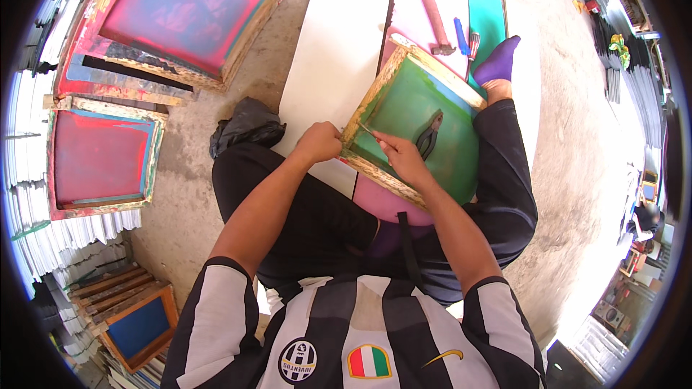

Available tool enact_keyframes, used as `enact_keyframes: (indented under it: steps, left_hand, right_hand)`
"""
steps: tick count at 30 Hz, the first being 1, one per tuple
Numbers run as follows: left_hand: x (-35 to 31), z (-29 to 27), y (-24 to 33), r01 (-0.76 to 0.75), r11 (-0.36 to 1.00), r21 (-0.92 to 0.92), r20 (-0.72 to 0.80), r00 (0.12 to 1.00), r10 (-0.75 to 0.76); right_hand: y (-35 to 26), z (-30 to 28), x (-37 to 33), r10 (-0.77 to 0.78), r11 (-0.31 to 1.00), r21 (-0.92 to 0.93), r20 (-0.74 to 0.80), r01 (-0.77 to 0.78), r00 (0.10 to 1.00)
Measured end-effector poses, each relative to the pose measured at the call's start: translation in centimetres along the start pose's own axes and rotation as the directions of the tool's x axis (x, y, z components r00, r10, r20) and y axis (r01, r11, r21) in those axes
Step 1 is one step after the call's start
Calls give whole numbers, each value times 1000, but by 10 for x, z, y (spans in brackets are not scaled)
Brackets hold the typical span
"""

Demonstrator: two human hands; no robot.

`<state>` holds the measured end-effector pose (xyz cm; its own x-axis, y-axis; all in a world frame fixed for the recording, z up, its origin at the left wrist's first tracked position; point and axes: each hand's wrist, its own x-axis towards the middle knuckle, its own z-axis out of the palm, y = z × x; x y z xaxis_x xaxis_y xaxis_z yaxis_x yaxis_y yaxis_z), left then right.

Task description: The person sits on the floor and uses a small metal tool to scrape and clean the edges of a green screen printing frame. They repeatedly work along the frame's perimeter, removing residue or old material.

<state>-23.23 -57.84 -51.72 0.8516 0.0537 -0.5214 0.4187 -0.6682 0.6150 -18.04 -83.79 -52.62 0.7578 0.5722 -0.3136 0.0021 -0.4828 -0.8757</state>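
A wooden screen-printing frame (450, 88) with green mesh (404, 101) lies tilted across my lap. At its left corner, the fingers of my left hand (320, 142) are closed against the wood. My right hand (405, 159) is over the lower left part of the mesh, closed on a thin pointed tool (368, 130) whose tip is by the left rail. Most of that tool is hidden by the fingers. Pliers (430, 135) with dark handles lie on the mesh, right of my right hand.
Beyond the frame, a hammer (435, 21), a blue-handled tool (461, 36) and a screwdriver (473, 49) lie on boards. A black plastic bag (249, 126) sits left of my knee. More screen frames (149, 162) stand at the left, near stacked white sheets (43, 245).
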Motion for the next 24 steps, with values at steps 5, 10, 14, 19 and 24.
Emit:
enact_keyframes:
  steps: [5, 10, 14, 19, 24]
  left_hand:
    - [-4, -5, 4, 10, 997, 77, 40, 999, -13]
    - [-3, -3, 1, -5, 1000, 30, 35, 999, 4]
    - [-2, -3, 4, 0, 999, 55, 37, 999, -2]
    - [-1, -1, 0, 1, 998, 67, 32, 999, -3]
    - [0, -1, -1, 14, 1000, 26, 35, 999, -15]
  right_hand:
    - [-29, 5, -10, 52, 964, -256, -64, -67, 997]
    - [-41, 5, -14, 23, 932, -359, -83, -52, 996]
    - [-44, 8, -12, 50, 897, -434, -93, -85, 994]
    - [-73, 6, -10, 144, 816, -558, -59, -153, 988]
    - [-80, 9, -10, 149, 791, -592, -56, -153, 987]
